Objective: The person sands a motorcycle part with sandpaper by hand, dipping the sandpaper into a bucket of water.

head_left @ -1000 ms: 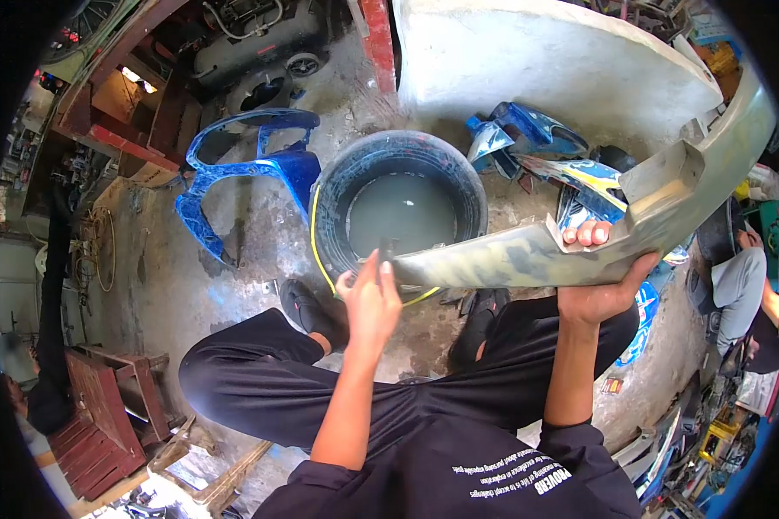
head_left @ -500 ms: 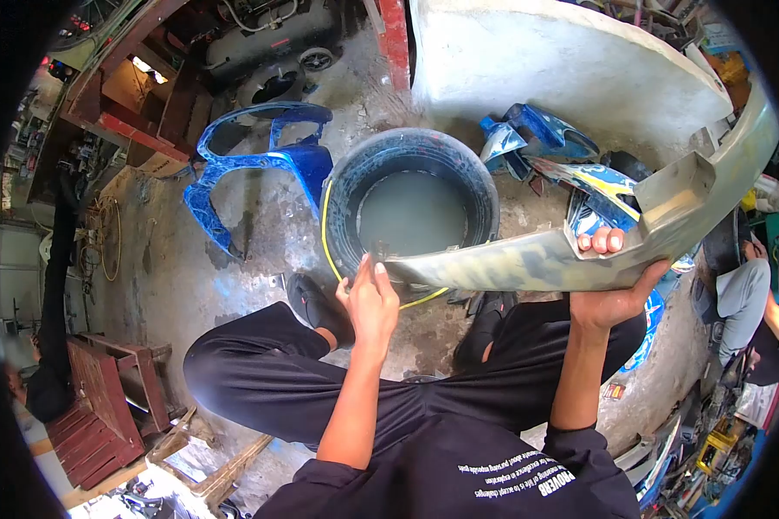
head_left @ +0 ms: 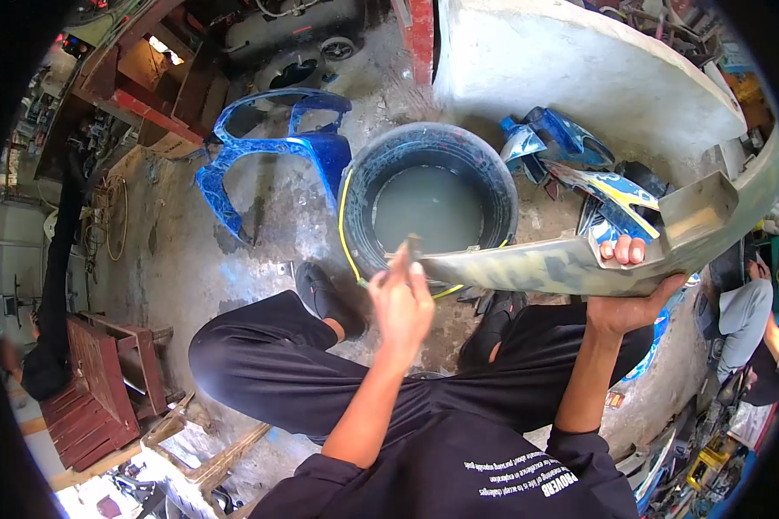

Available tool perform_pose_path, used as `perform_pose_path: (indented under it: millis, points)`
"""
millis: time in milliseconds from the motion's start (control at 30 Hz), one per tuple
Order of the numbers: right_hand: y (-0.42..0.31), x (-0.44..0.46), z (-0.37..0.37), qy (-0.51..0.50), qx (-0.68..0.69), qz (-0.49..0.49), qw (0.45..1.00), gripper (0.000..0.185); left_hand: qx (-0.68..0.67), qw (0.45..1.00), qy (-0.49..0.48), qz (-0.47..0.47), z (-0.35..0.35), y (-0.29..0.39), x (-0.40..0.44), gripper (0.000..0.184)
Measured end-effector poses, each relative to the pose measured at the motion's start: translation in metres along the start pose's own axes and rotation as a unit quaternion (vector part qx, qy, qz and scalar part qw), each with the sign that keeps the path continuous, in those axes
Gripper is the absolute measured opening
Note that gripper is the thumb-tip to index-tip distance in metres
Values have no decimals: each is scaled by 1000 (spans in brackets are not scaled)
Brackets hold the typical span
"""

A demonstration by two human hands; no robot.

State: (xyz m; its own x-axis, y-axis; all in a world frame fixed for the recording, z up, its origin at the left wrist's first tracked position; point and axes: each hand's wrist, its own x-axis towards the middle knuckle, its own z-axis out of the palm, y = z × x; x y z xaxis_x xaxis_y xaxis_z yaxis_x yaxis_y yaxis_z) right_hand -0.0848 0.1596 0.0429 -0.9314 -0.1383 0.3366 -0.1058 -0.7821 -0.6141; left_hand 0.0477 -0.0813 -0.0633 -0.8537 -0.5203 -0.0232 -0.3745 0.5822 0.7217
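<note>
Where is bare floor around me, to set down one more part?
The widest bare patch is the concrete floor between the blue fairing frame and the red slatted bench; a smaller one lies between your shoes. Crowded: right of the bucket, where loose fairing pieces lie and the long greenish panel in your right hand extends.

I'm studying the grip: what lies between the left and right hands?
In the head view, a mottled stretch of the long panel lies between the left hand and the right hand, which grips it.
</note>
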Motion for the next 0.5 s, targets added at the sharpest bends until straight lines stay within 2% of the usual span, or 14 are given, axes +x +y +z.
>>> perform_pose_path:
  millis: [33, 67, 133, 167, 200, 267, 300, 333, 400, 433, 500]
  points:
    - [0, 0, -1, -2, 0, 2, 1000, 71, -72, 995, 47, 50, -1, 17, -7, 38]
    - [-1, 0, -2, -3, -1, -8, 1000, 69, -73, 995, 48, 49, -3, 24, -8, 38]
    - [-3, -1, -2, -6, -4, -16, 1000, 68, -106, 981, 93, 131, -4, 30, -11, 36]
    - [-3, -1, -3, 3, -14, -17, 1000, 67, -55, 995, 34, 72, -3, 15, -12, 38]
    - [-3, -1, -2, 11, -23, -19, 999, 66, -54, 995, 36, 71, -6, 6, -7, 38]
    - [-3, -2, -1, 8, -17, -16, 1000, 66, 54, 997, -9, -58, -19, -2, 14, 37]
    - [-3, -2, 0, 7, -13, -13, 1000, 65, 60, 991, -66, -97, -28, -2, 19, 36]
    - [-3, -1, -1, 7, -12, -12, 1000, 65, 60, 991, -66, -97, -25, 0, 16, 36]
    - [-4, 0, -2, -12, -15, -17, 1000, 65, -5, 1000, 17, 9, -14, 6, 0, 37]
    - [-5, 0, -4, -14, -14, -17, 1000, 65, -57, 998, 10, 32, -17, 13, -6, 38]
    - [-8, -1, -8, -5, -20, -19, 1000, 66, -67, 996, 13, 63, -13, 6, -7, 38]
